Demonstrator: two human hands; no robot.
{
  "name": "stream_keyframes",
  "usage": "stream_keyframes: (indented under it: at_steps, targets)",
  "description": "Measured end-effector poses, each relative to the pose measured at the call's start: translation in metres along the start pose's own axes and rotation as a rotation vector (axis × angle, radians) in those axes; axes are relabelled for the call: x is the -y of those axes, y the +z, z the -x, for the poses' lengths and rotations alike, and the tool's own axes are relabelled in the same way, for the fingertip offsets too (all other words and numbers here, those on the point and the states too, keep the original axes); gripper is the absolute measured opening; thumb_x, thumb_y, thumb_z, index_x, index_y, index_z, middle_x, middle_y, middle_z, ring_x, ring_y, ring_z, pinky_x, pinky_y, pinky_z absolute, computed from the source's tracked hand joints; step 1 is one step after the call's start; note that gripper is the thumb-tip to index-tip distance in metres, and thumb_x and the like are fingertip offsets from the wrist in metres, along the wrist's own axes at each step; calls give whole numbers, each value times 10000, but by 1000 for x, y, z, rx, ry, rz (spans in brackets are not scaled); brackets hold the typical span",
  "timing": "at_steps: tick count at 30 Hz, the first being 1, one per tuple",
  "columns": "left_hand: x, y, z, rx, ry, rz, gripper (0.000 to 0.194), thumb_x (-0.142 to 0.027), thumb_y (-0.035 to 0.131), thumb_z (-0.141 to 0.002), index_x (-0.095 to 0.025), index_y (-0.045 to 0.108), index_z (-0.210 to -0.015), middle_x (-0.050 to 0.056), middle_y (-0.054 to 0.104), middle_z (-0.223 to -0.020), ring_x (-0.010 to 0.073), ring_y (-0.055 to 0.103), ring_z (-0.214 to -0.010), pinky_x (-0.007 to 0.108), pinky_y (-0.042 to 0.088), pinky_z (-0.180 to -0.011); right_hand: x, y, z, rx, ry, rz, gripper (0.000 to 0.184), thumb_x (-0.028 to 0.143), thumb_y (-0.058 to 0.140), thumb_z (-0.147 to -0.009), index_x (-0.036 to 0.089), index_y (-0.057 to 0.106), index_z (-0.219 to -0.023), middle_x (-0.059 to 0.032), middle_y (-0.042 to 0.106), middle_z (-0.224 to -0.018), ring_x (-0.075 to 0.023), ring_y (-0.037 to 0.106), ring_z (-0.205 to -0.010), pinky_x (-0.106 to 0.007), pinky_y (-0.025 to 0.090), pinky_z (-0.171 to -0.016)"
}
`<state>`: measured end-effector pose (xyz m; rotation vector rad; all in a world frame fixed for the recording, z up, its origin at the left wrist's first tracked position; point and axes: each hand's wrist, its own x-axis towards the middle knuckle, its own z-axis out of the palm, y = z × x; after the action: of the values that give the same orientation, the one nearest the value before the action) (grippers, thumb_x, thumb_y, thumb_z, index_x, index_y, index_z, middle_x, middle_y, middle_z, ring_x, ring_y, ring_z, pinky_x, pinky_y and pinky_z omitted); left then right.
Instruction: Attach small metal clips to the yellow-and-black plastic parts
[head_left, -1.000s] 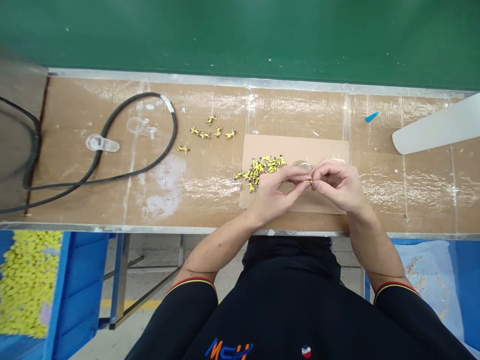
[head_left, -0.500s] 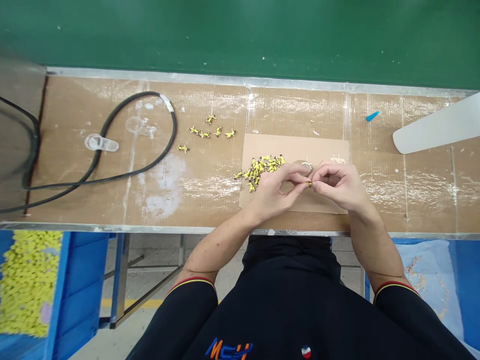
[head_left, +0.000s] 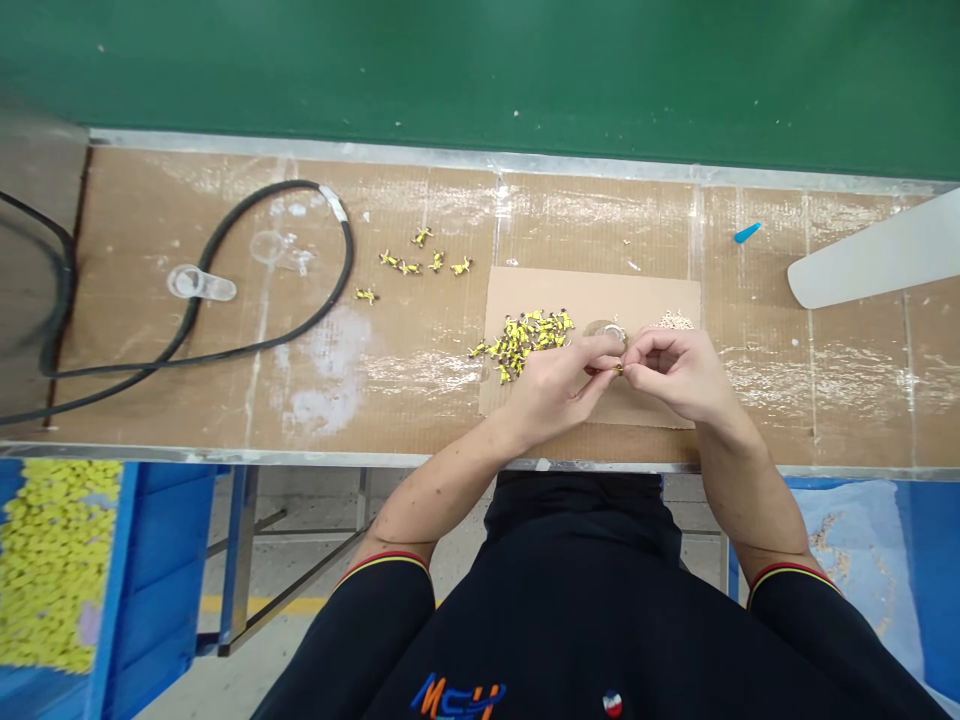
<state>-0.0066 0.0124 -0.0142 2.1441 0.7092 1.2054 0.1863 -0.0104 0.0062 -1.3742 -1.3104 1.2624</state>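
Observation:
My left hand (head_left: 559, 385) pinches a tiny yellow-and-dark figure (head_left: 619, 370), mostly hidden by the fingertips. Against it from the other side, my right hand (head_left: 679, 375) has thumb and forefinger pressed together; whether they hold a separate small part is too small to tell. Both hands meet over a flat cardboard sheet (head_left: 585, 285). A pile of small yellow figures (head_left: 517, 340) with dark ends lies beside my left hand. Behind the fingertips sits a small round clear container (head_left: 611, 331). Tiny pale pieces (head_left: 673, 320) are heaped just beyond my right hand.
Several loose yellow figures (head_left: 409, 268) lie left of the sheet. A black cable (head_left: 247, 205) loops at left near a clear plastic piece (head_left: 202, 284). At right are a blue cap (head_left: 747, 233) and a white panel (head_left: 870, 255). A blue crate (head_left: 161, 580) stands below left.
My left hand's fingers have drawn closer together around the small figure, uncovering more of the round container. My right hand has hardly moved.

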Motion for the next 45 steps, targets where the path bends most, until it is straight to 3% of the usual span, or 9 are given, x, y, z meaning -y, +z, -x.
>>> stream_keyframes:
  at_steps: [8, 13, 18, 24, 29, 34, 38, 45]
  targets:
    - [3, 7, 4, -68, 80, -112, 281, -41, 673, -923, -193, 600, -1148, -25, 792, -871, 80, 766, -758, 159, 593, -730, 5, 2, 0, -4, 98, 7, 50, 205, 685, -614, 187, 677, -568, 7, 640, -596, -100, 537, -562, -223, 434, -506]
    - [4, 6, 5, -42, 52, -69, 328, -19, 663, -911, -196, 597, -1179, -23, 802, -890, 86, 777, -780, 166, 599, -743, 3, 2, -1, 1, 127, 1, 50, 212, 689, -611, 181, 676, -574, 10, 627, -589, -91, 526, -545, -216, 429, -501]
    - [2, 1, 3, 25, -142, 154, 335, -57, 699, -915, -199, 603, -1202, -2, 814, -903, 113, 806, -845, 192, 620, -816, 1, 0, 2, 31, 83, -17, 76, 183, 727, -667, 182, 664, -625, 23, 608, -593, -84, 529, -527, -208, 431, -488]
    - [6, 4, 2, -102, -318, 595, 252, -276, 781, -937, -199, 710, -1166, 42, 822, -961, 135, 813, -872, 206, 662, -792, -2, -2, 8, 95, -174, -193, 120, 179, 787, -834, 215, 694, -900, 1, 702, -813, -106, 657, -676, -219, 557, -599]
    - [9, 6, 2, -167, -242, 655, 64, -220, 796, -922, -235, 790, -985, 19, 821, -935, 121, 790, -850, 251, 668, -793, -5, 2, 10, 132, -277, -177, 159, 166, 841, -843, 228, 709, -906, -4, 724, -872, -99, 662, -718, -211, 573, -626]
    - [11, 5, 1, -148, -103, 679, 213, -103, 794, -895, -275, 791, -1019, 2, 825, -967, 138, 781, -966, 317, 663, -911, -3, 3, 11, 160, -318, -240, 118, 137, 820, -866, 220, 736, -878, -27, 790, -920, -120, 746, -813, -219, 610, -696]
    - [11, 4, 1, -136, -58, 633, 197, -115, 777, -912, -273, 784, -1030, 12, 825, -969, 156, 773, -997, 353, 659, -929, -2, 2, 11, 189, -352, -259, 135, 95, 804, -865, 220, 754, -859, -30, 809, -917, -136, 781, -840, -234, 636, -733]
    - [11, 3, 1, -157, -35, 511, 237, -123, 820, -874, -266, 767, -1055, 32, 811, -1100, 165, 773, -1044, 355, 641, -943, -4, 4, 9, 103, -480, -167, 169, 78, 835, -818, 238, 790, -847, -23, 805, -862, -156, 770, -837, -280, 650, -746]
